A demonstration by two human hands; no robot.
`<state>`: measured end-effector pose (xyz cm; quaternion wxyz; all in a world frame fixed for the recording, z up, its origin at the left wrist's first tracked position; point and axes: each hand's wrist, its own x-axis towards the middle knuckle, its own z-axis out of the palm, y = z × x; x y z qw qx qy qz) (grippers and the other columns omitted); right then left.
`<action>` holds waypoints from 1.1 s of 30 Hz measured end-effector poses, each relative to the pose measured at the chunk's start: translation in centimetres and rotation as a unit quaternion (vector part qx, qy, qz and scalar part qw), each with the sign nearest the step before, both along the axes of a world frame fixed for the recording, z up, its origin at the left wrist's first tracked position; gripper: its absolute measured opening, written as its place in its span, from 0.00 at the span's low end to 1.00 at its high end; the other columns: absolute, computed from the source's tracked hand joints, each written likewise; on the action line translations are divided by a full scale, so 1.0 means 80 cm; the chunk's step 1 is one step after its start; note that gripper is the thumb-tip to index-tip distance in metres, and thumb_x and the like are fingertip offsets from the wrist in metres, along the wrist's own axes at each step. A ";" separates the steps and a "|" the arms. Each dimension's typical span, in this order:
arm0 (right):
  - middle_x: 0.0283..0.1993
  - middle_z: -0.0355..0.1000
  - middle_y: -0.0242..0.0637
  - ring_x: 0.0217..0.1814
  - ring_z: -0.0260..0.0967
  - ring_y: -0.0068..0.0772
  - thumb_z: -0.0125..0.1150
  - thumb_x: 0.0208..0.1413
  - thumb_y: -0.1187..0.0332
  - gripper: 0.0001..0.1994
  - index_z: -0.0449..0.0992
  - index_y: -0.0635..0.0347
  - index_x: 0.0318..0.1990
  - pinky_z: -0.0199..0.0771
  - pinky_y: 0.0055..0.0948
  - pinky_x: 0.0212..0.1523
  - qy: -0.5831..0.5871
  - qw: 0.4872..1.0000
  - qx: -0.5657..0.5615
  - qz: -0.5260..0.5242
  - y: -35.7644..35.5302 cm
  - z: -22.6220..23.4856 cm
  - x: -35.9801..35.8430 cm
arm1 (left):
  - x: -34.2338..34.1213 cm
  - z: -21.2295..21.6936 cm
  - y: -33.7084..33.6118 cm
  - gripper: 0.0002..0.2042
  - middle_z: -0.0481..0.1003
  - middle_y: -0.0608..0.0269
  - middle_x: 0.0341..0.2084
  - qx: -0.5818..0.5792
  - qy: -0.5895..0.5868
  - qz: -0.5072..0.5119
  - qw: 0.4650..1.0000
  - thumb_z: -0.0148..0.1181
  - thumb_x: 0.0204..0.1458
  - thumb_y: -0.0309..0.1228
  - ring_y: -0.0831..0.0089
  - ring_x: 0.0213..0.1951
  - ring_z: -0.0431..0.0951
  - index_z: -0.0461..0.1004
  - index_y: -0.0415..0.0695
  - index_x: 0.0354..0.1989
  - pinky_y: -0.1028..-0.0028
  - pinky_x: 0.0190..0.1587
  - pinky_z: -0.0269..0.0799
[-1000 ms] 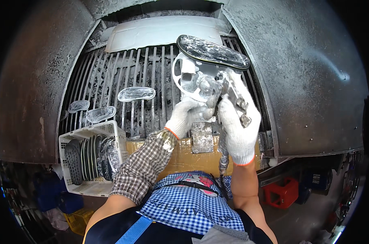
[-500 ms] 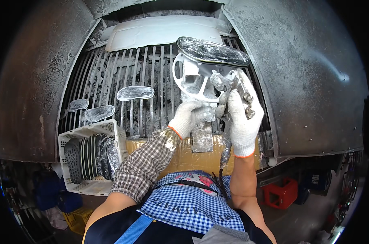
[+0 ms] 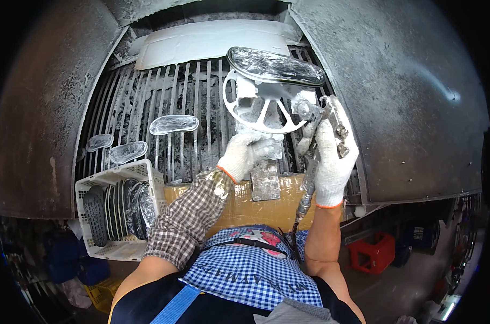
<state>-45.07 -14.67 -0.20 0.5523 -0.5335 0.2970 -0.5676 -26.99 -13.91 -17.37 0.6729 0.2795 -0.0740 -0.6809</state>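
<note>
A long, dark shoe sole with a shiny, whitish-streaked top lies above a white-coated spoked wheel on a stand. My left hand, in a white knit glove and checked sleeve, is at the wheel's near rim. Its fingers are curled in there, partly hidden by the rim. My right hand, also gloved, is wrapped round a metal spray gun caked with pale residue. The gun's nozzle end points left, close to the wheel's right side, below the sole. A hose runs down from its handle.
Three film-covered soles lie on the slatted metal grate at left. A white plastic crate holds several upright soles. Cardboard stands at the back, dark metal walls on both sides. A red stool is lower right.
The spray gun in my right hand has moved right, away from the wheel's middle. The wheel's spokes have turned. My left hand stays at the near rim.
</note>
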 end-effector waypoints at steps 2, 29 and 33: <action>0.44 0.78 0.34 0.37 0.72 0.14 0.59 0.72 0.74 0.26 0.65 0.71 0.74 0.76 0.18 0.37 -0.013 1.000 0.017 0.001 0.003 0.006 0.000 | 0.002 -0.007 -0.002 0.18 0.82 0.40 0.48 0.002 0.007 0.001 1.000 0.56 0.61 0.24 0.49 0.48 0.86 0.73 0.29 0.58 0.54 0.51 0.86; 0.37 0.76 0.32 0.30 0.70 0.15 0.58 0.73 0.73 0.25 0.65 0.67 0.75 0.74 0.17 0.31 -0.003 0.994 0.029 -0.109 0.001 0.013 -0.043 | 0.028 -0.003 0.011 0.22 0.79 0.37 0.52 0.003 -0.004 0.019 1.000 0.55 0.66 0.27 0.45 0.55 0.82 0.68 0.29 0.65 0.50 0.57 0.84; 0.39 0.77 0.34 0.31 0.71 0.16 0.56 0.74 0.71 0.24 0.67 0.67 0.74 0.76 0.19 0.31 0.028 0.991 0.013 -0.127 0.000 0.011 -0.057 | 0.036 -0.004 0.012 0.23 0.78 0.37 0.54 0.010 -0.009 0.030 0.999 0.55 0.66 0.28 0.44 0.56 0.81 0.67 0.28 0.67 0.49 0.58 0.83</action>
